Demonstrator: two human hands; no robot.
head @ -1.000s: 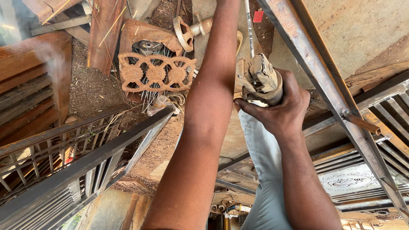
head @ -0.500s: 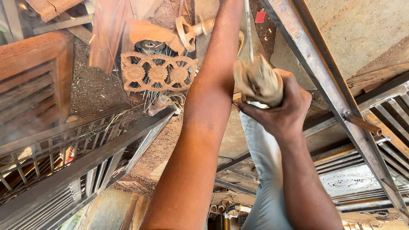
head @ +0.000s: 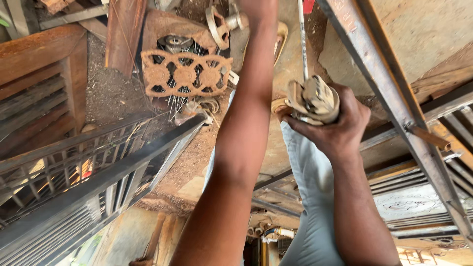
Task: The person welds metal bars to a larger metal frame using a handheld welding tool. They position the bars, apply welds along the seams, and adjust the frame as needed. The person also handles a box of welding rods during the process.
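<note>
Right hand (head: 335, 128) clamped round a worn electrode holder (head: 315, 98), thin rod (head: 301, 39) running far, left hand (head: 256, 6) out of frame, grip unseen, rusty ornamental grille (head: 185, 74) far left.

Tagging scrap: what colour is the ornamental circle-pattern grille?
Rust orange-brown all over; the ornamental grille shows best in the head view.

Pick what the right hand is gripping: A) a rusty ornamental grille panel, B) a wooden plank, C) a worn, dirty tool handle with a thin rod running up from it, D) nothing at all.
C: the right hand is closed around a worn, dirty tool handle with a thin rod rising from it; the rusty ornamental grille lies apart on the ground.
</note>
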